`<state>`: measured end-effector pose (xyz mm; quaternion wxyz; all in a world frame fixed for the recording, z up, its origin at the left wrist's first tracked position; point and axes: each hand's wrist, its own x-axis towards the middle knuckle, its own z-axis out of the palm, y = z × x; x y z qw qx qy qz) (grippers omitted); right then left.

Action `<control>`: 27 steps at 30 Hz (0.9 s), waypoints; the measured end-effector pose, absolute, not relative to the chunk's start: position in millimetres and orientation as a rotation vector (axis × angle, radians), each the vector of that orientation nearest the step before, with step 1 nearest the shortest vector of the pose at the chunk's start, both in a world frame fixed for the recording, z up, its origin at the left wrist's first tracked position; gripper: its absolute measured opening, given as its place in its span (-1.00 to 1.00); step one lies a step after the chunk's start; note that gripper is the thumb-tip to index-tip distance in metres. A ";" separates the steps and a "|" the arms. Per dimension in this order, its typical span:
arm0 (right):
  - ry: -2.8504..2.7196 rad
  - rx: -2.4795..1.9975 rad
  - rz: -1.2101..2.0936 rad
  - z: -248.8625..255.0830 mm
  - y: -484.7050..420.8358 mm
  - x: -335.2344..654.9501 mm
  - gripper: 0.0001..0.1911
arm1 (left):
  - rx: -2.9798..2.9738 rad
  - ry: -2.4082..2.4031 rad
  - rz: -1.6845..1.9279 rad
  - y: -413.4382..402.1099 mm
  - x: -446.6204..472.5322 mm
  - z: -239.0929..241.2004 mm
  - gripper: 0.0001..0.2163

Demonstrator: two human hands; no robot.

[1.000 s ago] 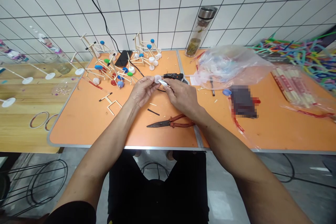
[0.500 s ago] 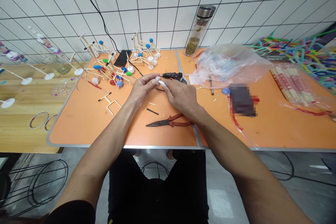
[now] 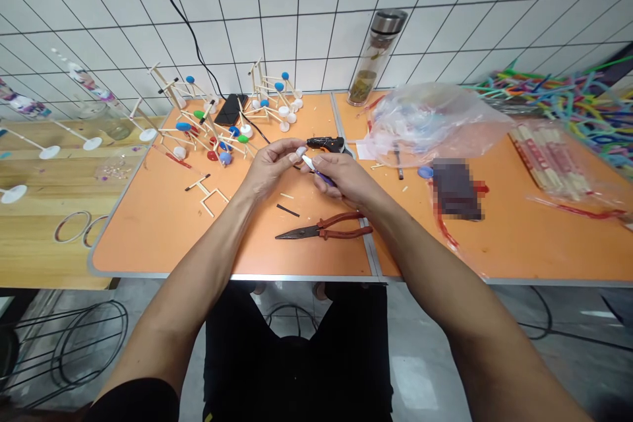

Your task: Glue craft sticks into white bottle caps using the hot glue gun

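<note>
My left hand [image 3: 275, 163] pinches a small white piece [image 3: 301, 151] between thumb and fingertips; its exact shape is partly hidden. Close beside it, my right hand [image 3: 341, 178] is closed round a slim tool with a white pointed tip [image 3: 308, 162] and a purple handle [image 3: 324, 178]. The tip points toward the white piece; whether they touch I cannot tell. Just beyond both hands lies a black glue gun [image 3: 326, 144]. Nearer to me, long-nose pliers [image 3: 321, 229] with red handles rest on the orange table [image 3: 163, 237], by a dark strip [image 3: 287, 210].
Stick models [image 3: 222, 119] with coloured round pieces stand at the back left, near a phone [image 3: 231, 109]. A stick frame [image 3: 208, 196] lies left. Toward the right are a glass bottle [image 3: 370, 66], a plastic bag [image 3: 430, 125], bundled sticks [image 3: 548, 158] and colourful pipe cleaners [image 3: 568, 105].
My right hand has turned and drawn slightly back, showing the tool's white tip and purple handle. The left hand stays almost in place with the white piece.
</note>
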<state>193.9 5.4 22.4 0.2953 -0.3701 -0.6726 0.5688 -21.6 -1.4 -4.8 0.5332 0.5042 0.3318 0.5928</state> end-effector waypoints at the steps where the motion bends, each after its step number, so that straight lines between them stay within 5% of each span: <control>1: -1.758 -0.973 1.597 22.3 6.2 194.3 -0.34 | 1.204 0.794 1.409 -1.5 -21.4 -4.5 -0.54; 3: -1.841 -1.021 1.467 22.8 4.2 193.4 -0.37 | 1.193 0.805 1.408 -1.1 -21.0 -4.8 -0.53; 8: -2.271 -1.380 0.284 27.2 -17.8 182.8 -0.54 | 1.102 0.874 1.449 0.8 -20.5 -7.9 -0.52; 11: -2.402 -1.464 -0.009 29.5 -26.7 178.3 -0.54 | 1.090 0.938 1.443 0.6 -19.8 -8.5 -0.55; 14: -2.347 -1.433 0.134 28.6 -21.0 180.6 -0.58 | 1.104 0.935 1.446 -0.5 -18.9 -7.6 -0.53; 19: -1.922 -1.084 1.391 25.1 5.3 193.7 -0.48 | 1.129 0.857 1.448 -3.4 -17.1 -3.9 -0.49; 21: -1.821 -1.033 1.641 24.6 8.7 195.5 -0.44 | 1.137 0.847 1.448 -4.4 -16.5 -2.7 -0.50; 23: -1.929 -1.116 1.404 24.6 4.5 193.1 -0.46 | 1.132 0.862 1.443 -4.7 -16.2 -2.5 -0.49; 27: -2.222 -1.372 0.378 27.5 -13.1 184.3 -0.53 | 1.036 0.876 1.450 -1.9 -17.4 -3.1 -0.55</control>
